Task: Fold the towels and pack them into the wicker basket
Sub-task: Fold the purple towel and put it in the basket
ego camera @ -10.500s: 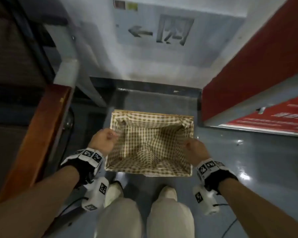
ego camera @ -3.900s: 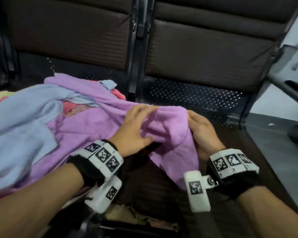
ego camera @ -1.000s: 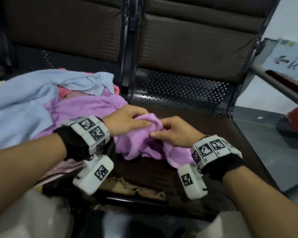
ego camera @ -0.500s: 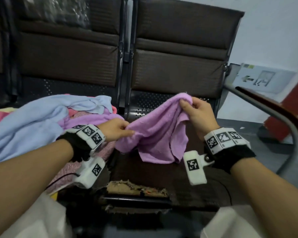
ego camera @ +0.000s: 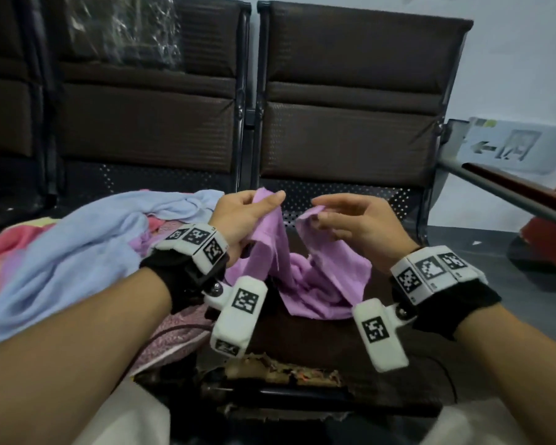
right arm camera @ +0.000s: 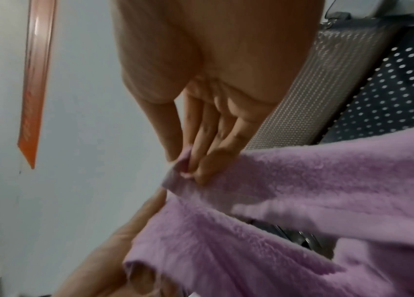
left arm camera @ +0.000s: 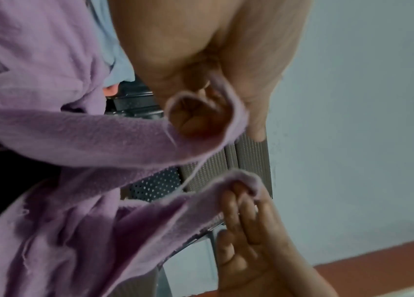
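Note:
A purple towel [ego camera: 318,284] hangs between my hands over the dark brown seat [ego camera: 318,335], its lower part bunched on the cushion. My left hand [ego camera: 257,203] pinches one upper corner between thumb and curled fingers. My right hand [ego camera: 321,216] pinches another bit of the edge a short way to the right, at about the same height. In the left wrist view the towel [left arm camera: 86,140] wraps round the fingers of my left hand [left arm camera: 195,114]. In the right wrist view the fingertips of my right hand [right arm camera: 188,166] nip the towel's [right arm camera: 302,180] hem. The wicker basket is out of view.
A loose heap with a light blue towel [ego camera: 77,248] and pink cloth [ego camera: 10,242] covers the seat on the left. Seat backs [ego camera: 350,107] rise behind. A metal armrest rail [ego camera: 511,194] slants at the right. The seat's front edge [ego camera: 286,370] is torn.
My left hand has risen from beside the heap to hold a towel corner. My right hand has come down slightly, so both hands now meet at one height with the towel draped below.

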Motion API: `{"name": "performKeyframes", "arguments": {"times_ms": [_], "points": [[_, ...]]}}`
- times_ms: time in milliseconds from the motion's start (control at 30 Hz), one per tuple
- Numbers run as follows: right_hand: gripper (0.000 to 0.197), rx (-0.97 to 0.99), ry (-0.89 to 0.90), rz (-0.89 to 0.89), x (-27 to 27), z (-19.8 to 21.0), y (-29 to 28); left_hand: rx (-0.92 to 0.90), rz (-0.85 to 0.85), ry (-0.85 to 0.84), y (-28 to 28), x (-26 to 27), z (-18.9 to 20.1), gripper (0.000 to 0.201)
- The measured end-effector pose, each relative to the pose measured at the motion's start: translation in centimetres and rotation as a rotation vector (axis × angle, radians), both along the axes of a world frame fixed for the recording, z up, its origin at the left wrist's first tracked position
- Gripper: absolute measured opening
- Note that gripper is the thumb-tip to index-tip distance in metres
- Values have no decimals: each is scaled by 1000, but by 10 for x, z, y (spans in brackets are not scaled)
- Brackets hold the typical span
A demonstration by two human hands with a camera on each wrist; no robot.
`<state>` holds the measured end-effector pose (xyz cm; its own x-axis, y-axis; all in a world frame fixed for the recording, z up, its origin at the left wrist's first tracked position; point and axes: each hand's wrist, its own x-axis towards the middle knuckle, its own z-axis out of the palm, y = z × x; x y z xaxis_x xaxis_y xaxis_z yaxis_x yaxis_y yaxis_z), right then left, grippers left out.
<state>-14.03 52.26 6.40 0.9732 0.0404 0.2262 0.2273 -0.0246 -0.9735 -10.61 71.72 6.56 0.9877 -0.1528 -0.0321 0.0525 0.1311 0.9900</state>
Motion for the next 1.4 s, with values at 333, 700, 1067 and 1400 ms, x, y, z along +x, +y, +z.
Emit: {"name": "performKeyframes", "arguments": {"times_ms": [333, 700, 1067, 1400], "points": [[12, -823, -186, -66, 22, -24, -4, 60, -14, 47, 6, 30, -25, 19], [6, -629, -175, 30, 30, -30, 8, 179, -147, -46, -16, 26, -46, 24], [10, -496, -154, -81, 33, -38, 7, -44, -174, 86, -20, 19, -42, 23], [8, -362, -77, -135, 44, -39, 8, 27, -175, -47, -21, 18, -50, 30]]}}
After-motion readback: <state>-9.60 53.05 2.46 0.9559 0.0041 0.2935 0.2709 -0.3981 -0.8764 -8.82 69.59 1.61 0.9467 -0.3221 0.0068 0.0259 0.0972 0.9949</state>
